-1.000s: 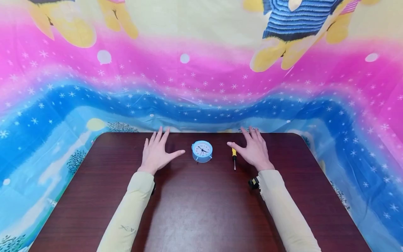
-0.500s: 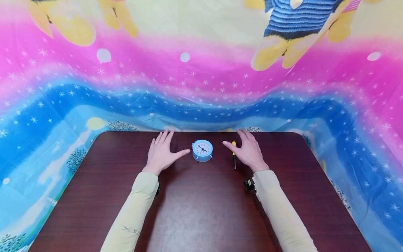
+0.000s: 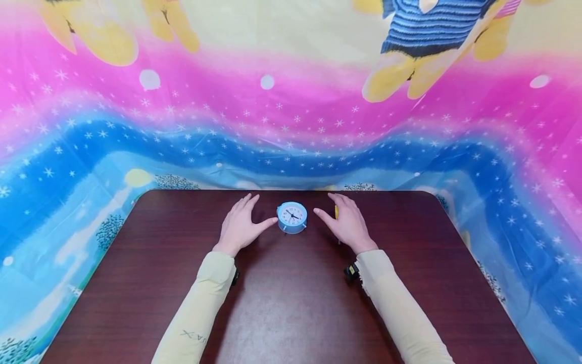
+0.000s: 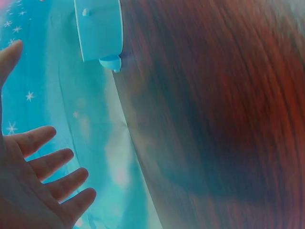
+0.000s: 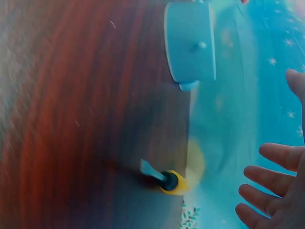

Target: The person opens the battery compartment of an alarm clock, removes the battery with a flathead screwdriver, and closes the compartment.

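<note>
A round light-blue alarm clock [image 3: 292, 217] with a white dial stands on the table between the two hands. The left hand [image 3: 239, 225] is to its left, fingers extended and thumb spread, the thumb tip close to the clock's side; contact cannot be told. On the other side, the right hand [image 3: 346, 221] hovers with fingers extended and thumb towards the clock, a gap between them. A screwdriver [image 5: 170, 182] with a yellow and black handle lies beneath the right hand, mostly hidden in the head view. Neither hand holds anything.
The dark brown wooden table [image 3: 291, 303] has rounded far corners. A printed cloth [image 3: 282, 116] in pink and blue with snowflakes hangs behind it and along both sides. Dark wrist devices [image 3: 351, 272] show at the sleeve cuffs.
Both hands have moved inwards towards the clock, the left one rightwards and the right one leftwards. The right hand now covers most of the screwdriver. Clock and screwdriver have stayed in place.
</note>
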Available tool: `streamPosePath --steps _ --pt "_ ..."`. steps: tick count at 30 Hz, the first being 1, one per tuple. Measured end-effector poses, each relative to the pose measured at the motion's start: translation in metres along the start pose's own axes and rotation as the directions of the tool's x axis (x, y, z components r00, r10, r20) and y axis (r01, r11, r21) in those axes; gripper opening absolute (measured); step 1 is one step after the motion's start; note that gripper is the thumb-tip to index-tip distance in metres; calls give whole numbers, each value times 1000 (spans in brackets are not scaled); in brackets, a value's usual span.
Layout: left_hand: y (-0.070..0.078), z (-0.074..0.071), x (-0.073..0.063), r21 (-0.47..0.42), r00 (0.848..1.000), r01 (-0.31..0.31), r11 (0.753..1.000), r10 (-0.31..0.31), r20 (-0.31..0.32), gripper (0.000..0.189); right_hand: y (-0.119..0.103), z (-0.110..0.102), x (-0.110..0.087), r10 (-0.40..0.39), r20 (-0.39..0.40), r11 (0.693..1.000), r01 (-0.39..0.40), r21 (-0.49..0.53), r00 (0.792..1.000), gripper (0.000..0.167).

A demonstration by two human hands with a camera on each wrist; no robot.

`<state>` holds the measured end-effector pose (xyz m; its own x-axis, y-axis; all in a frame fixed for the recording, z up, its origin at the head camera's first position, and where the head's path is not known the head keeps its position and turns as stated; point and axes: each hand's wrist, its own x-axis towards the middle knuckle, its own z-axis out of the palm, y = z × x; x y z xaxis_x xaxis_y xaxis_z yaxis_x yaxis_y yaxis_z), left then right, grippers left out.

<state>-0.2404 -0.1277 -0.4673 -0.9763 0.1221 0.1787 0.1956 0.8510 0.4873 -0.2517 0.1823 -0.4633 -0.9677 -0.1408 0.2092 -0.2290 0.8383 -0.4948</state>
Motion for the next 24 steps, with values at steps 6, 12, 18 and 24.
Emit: streamPosePath --steps 6,12,18,24 --pt "3 8 -1 -30 1000 -1 1000 1 0 95 -4 11 0 -4 9 1000 4 -9 1000 81" --pt "8 14 0 -51 999 24 998 -22 26 89 -7 19 4 -10 21 1000 10 -14 1000 75" --pt "14 21 0 -88 996 65 994 -60 62 84 -13 27 7 -4 52 1000 5 -8 999 74" --pt "20 28 2 -89 996 62 994 -57 62 80 -18 33 10 -8 74 1000 9 -14 997 72"
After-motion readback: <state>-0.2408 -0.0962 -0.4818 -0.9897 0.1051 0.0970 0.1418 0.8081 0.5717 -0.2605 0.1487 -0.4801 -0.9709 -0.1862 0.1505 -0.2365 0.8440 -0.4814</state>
